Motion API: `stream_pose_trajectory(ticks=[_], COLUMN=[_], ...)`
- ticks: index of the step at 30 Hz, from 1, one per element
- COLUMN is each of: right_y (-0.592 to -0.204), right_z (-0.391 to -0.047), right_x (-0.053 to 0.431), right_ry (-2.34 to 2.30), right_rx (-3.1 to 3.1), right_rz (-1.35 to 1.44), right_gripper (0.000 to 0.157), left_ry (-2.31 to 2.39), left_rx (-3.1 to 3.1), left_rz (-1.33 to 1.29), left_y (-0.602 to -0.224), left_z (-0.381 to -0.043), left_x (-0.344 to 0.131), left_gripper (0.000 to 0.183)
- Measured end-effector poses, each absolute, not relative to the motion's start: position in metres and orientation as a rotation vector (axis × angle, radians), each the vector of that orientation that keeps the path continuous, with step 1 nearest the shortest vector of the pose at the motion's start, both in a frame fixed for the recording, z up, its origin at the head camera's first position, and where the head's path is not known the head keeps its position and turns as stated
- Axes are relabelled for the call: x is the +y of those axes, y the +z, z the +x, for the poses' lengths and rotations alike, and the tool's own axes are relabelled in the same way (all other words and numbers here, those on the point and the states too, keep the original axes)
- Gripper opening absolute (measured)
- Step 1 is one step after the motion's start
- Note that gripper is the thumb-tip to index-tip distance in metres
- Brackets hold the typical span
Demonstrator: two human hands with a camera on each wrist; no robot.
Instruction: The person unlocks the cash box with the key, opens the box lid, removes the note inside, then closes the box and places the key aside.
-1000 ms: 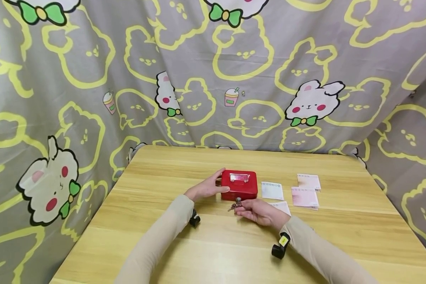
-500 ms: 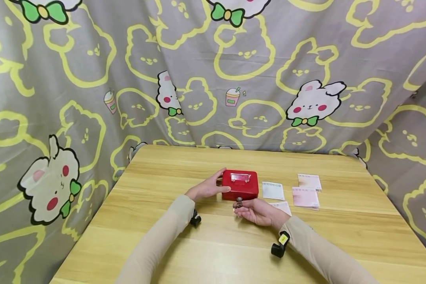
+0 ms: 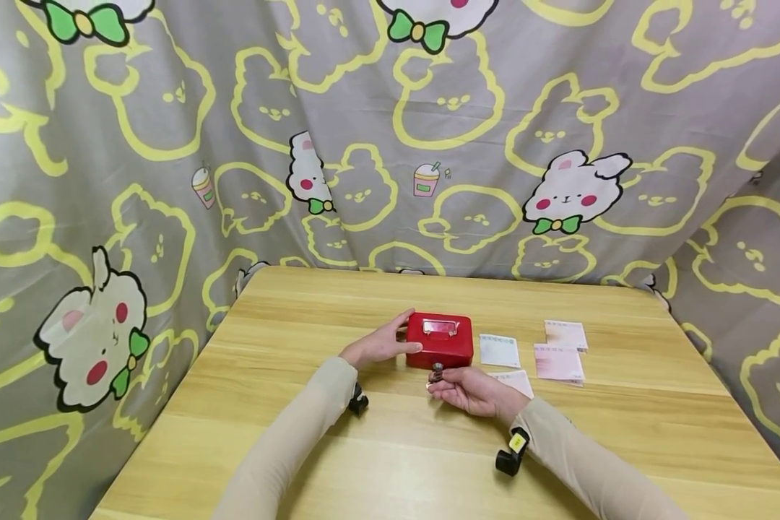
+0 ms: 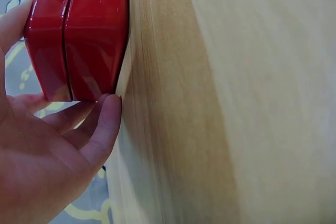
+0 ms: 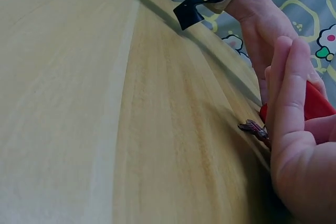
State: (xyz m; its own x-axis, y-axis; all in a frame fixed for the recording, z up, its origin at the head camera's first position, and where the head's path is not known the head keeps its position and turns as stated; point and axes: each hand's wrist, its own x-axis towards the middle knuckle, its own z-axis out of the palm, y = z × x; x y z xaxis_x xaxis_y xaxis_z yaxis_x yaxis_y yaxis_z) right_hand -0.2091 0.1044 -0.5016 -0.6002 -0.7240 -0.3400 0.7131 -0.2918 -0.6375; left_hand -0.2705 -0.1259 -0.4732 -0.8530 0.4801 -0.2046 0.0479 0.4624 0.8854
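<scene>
A red metal cash box (image 3: pixel 422 351) with a silver handle on its lid stands with the lid down on the table. My left hand (image 3: pixel 380 345) holds its left end, thumb on the front corner and fingers round the side. The left wrist view shows those fingertips against the end of the box (image 4: pixel 94 35). At the front lock, my right hand (image 3: pixel 473 390) pinches a small key (image 3: pixel 437 373), with another metal piece hanging by it. In the right wrist view the fingers partly hide the keys (image 5: pixel 254 128), so how deep the key sits cannot be seen.
Right of the box lie several banknotes: a bluish one (image 3: pixel 499 350), a pale one (image 3: pixel 518 380) partly behind my right hand, a pink one (image 3: pixel 559 362) and a tan one (image 3: pixel 566 334). A patterned curtain (image 3: pixel 357 195) hangs behind the wooden table (image 3: pixel 390 462).
The hanging metal piece stuck out to the left of the lock a second ago; now it lies close under my right fingers. The right fingers have turned slightly. Left hand and box stay put.
</scene>
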Motion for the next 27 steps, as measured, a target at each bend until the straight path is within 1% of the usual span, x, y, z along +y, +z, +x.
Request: stream_pose_trajectory(ticks=[7, 15, 24, 27], right_y=[-0.4987, -0.4985, -0.4986, -0.4983], right_z=[-0.2079, -0.2061, -0.2045, -0.2038], right_x=[0.103, 0.1046, 0.1025, 0.1014], right_ry=[-1.982, -1.978, -2.014, -2.02], right_rx=[0.883, 0.887, 0.911, 0.92], right_rz=[-0.034, -0.022, 0.014, 0.014], right_gripper=[0.037, 0.032, 0.04, 0.04], left_ry=[1.343, 1.344, 1.367, 1.357], left_rx=[2.298, 2.294, 2.286, 2.298], left_rz=[0.43, 0.45, 0.454, 0.45], left_y=[-0.4727, -0.4729, -0.4726, -0.4727], left_z=[-0.2694, -0.2679, -0.2676, -0.2681], left_x=[-0.1272, -0.1252, -0.1254, -0.1257], left_gripper=[0.09, 0.091, 0.09, 0.09])
